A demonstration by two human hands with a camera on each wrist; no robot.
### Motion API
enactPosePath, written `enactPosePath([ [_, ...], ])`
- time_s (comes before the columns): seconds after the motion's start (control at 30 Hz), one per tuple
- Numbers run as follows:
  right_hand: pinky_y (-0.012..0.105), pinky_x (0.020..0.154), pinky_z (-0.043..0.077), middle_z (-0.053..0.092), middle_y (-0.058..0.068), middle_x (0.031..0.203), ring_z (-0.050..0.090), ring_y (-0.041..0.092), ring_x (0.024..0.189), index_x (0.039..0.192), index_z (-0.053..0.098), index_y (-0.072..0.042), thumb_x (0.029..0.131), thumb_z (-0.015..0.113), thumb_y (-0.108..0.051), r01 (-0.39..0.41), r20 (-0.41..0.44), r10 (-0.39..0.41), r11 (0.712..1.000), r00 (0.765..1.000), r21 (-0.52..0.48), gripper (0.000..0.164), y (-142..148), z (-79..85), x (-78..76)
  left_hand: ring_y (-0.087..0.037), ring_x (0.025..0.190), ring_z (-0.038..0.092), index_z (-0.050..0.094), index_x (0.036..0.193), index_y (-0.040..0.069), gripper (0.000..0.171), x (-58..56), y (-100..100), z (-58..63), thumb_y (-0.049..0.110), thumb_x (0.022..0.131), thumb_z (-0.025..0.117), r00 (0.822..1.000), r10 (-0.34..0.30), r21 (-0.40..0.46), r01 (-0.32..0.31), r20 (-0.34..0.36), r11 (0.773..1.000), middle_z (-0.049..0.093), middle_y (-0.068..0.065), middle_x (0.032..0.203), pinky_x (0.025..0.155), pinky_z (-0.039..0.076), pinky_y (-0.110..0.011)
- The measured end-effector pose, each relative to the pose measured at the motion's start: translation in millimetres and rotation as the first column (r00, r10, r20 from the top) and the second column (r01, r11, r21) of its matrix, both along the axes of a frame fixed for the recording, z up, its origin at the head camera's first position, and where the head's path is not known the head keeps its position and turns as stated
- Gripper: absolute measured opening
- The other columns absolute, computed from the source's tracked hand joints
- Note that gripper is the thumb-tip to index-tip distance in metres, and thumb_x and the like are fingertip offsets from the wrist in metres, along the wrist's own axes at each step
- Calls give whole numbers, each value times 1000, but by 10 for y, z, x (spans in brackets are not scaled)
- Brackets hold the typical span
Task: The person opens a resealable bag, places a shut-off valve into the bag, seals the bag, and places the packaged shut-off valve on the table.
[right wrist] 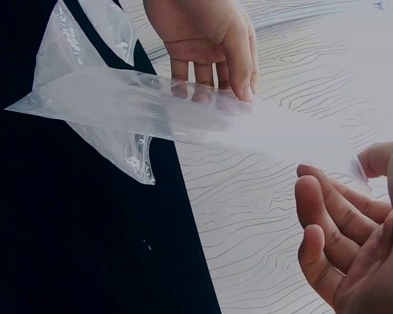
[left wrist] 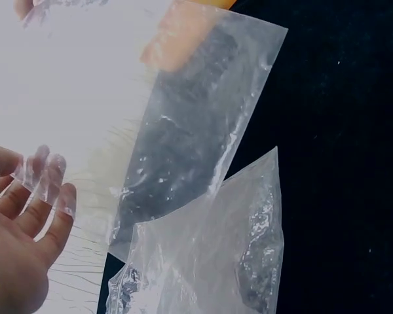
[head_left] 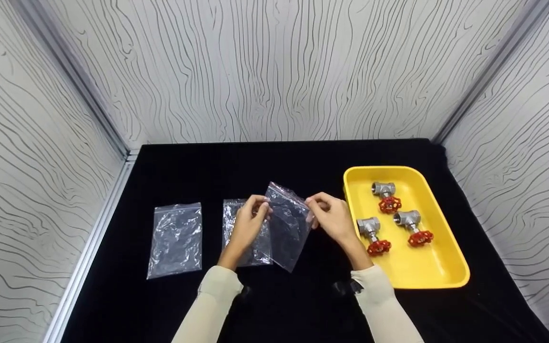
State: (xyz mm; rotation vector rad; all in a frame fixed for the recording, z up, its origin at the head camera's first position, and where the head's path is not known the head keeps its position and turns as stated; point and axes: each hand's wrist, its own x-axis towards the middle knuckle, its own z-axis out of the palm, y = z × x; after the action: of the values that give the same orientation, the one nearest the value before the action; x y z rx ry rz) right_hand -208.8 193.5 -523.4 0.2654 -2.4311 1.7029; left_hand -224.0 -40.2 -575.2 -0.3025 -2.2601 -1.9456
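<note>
A clear zip-lock bag hangs tilted between both hands, its zip edge uppermost. My left hand pinches one upper corner between thumb and fingers. At the opposite upper corner, my right hand pinches the bag with its thumb and index finger, and its other fingers curl loosely in the right wrist view. Behind the left hand, a second clear bag lies on the black cloth, partly covered by the held one. Farther left lies a third clear bag, flat. The held bag looks flat, with nothing visible inside.
To the right, a yellow tray holds three metal valves with red handwheels, one valve near its middle. The right forearm passes close by the tray's left rim. Black cloth covers the table, and wood-patterned panels stand around it.
</note>
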Motion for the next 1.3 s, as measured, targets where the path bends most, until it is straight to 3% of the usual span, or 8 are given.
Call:
enactPosePath([
  [0.17,23,45,48,73,16,69,61,18,47,97,77,-3,103,71,-13,-68,38,68,998,997,-7,12,8,23,22,-42,85,70,68,115,1,13,11,0,1,9,108,60,1000,-10,-11,10,4,1000,75,-18,96,73,58,-23],
  [0.4,21,41,42,69,13,65,57,10,43,98,74,3,101,69,-8,-142,105,146,989,984,-47,13,2,31,23,-40,87,72,67,115,1,12,19,18,-11,8,108,60,1000,-27,-23,27,5,999,74,-17,98,76,62,-32],
  [0.57,26,40,45,68,12,63,58,10,43,97,72,3,103,72,-19,-175,129,178,984,976,-37,23,-6,42,24,-37,88,72,68,113,0,11,16,40,-13,6,107,61,999,-36,-24,36,-2,999,73,-18,98,75,59,-23],
  [0.7,24,42,44,70,16,69,59,12,47,99,72,0,102,73,-25,-192,143,193,981,971,-16,26,-6,66,16,-28,85,70,68,113,1,10,16,39,-11,6,106,62,999,-34,-38,34,-13,999,73,-16,98,74,56,-20],
  [0.87,21,43,43,71,12,73,60,12,49,102,73,-1,101,72,-17,-193,160,188,981,969,16,16,-5,105,14,-20,85,69,70,114,4,11,16,31,16,7,106,63,999,-21,-78,19,-29,997,74,-13,99,76,57,-26],
  [1.0,21,43,43,72,5,72,58,10,50,100,74,-2,99,71,-14,-182,169,170,981,971,60,12,-11,117,28,-23,89,71,70,115,5,12,13,36,31,8,106,63,999,-31,-100,28,-35,995,74,-12,101,78,59,-29],
  [1.2,21,45,44,73,5,69,61,11,50,93,75,-8,97,77,-23,-156,170,136,981,976,114,16,-53,125,52,-26,91,72,70,116,4,13,19,54,46,8,106,64,999,-35,-115,32,-29,993,74,-12,102,78,58,-23],
  [1.3,20,47,45,75,3,74,59,8,53,90,76,-9,94,77,-17,-119,150,97,981,984,151,9,-73,129,53,-26,94,72,70,117,4,13,20,58,47,8,105,64,999,-33,-131,28,-33,991,74,-12,104,81,60,-27],
])
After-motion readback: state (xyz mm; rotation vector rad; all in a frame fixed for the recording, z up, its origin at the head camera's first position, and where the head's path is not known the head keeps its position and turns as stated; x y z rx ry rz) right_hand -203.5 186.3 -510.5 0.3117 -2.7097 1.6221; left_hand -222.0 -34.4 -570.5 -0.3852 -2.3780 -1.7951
